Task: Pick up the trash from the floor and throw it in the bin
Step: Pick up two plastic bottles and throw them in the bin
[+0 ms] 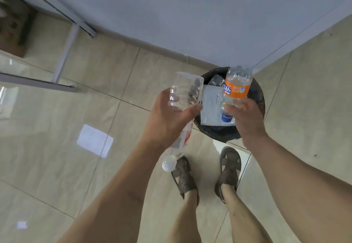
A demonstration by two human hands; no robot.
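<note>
My left hand (169, 117) grips a clear plastic bottle (182, 90) with a white cap; its base points up toward the wall and the cap hangs down near my feet. It is held just left of the bin. My right hand (245, 117) holds a clear bottle with an orange label (237, 86) and a blue cap, base up, directly over the bin. The round black bin (259, 94) stands in the wall corner and holds a white packet (209, 107) and dark wrappers.
Beige glossy floor tiles (95, 128) spread all around. A grey wall (190, 14) rises behind the bin. A metal table leg (65, 52) and frame stand at the left, with a brown cardboard box (13, 25) beyond. My sandalled feet (228, 170) stand just before the bin.
</note>
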